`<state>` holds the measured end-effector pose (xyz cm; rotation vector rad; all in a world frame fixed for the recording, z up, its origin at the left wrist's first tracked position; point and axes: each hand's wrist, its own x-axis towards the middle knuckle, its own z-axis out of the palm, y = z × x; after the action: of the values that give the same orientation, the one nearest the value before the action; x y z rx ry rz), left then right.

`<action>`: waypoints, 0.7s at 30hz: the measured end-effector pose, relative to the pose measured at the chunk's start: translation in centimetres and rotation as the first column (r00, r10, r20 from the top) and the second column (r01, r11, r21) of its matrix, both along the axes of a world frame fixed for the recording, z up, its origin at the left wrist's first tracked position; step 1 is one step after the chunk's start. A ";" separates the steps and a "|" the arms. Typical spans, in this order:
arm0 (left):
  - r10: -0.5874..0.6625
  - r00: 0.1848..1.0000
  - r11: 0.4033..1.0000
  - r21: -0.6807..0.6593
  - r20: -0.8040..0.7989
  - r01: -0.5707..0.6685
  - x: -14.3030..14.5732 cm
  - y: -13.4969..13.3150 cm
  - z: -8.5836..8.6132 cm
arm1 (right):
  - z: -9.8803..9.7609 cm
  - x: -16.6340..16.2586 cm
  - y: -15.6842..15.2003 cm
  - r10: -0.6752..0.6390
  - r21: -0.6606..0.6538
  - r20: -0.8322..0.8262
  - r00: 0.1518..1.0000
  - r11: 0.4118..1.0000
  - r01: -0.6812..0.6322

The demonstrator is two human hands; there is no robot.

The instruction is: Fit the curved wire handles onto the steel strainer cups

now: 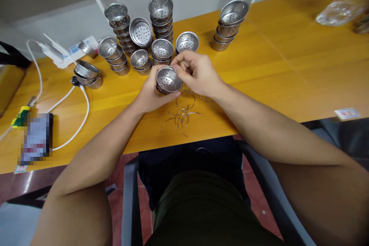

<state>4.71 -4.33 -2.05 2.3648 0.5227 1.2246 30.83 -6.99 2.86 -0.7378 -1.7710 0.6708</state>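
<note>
My left hand (152,92) is wrapped around a small perforated metal cup (169,80), which tilts with its mouth up toward me. At the cup's far rim, my right hand (197,71) pinches a thin curved wire (170,66) between thumb and fingertips. Whether the wire passes through a hole in the cup cannot be made out. Just below the hands, several loose curved wires (183,117) lie in a tangle on the table. Behind the cup stands another perforated cup (187,41), partly covered by my right hand.
Stacks of perforated cups (160,9) line the back of the yellow table (273,69), with another stack (227,27) farther right. On the left are a power strip (72,54), white cables (86,111), a screwdriver (21,117) and a blurred-out phone-like object (36,138). A plastic bag (340,7) lies far right.
</note>
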 end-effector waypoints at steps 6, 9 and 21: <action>0.012 1.000 1.000 -0.028 0.003 -0.012 0.0 -0.1 -0.1 | 0.3 0.2 -0.2 0.018 -0.010 0.033 0.999 1.000 -0.018; 0.004 1.000 1.000 -0.009 -0.003 -0.004 0.0 0.0 0.0 | 0.2 0.2 -0.1 0.006 -0.009 0.047 0.999 1.000 -0.006; 0.053 0.999 0.999 0.005 -0.011 -0.053 1.1 -1.2 1.1 | -0.3 -1.7 -0.8 -0.019 -0.028 -0.043 0.999 0.999 0.018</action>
<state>5.81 -5.56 -1.00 2.3771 0.5897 1.2382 29.11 -7.82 2.59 -0.7515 -1.7165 0.6949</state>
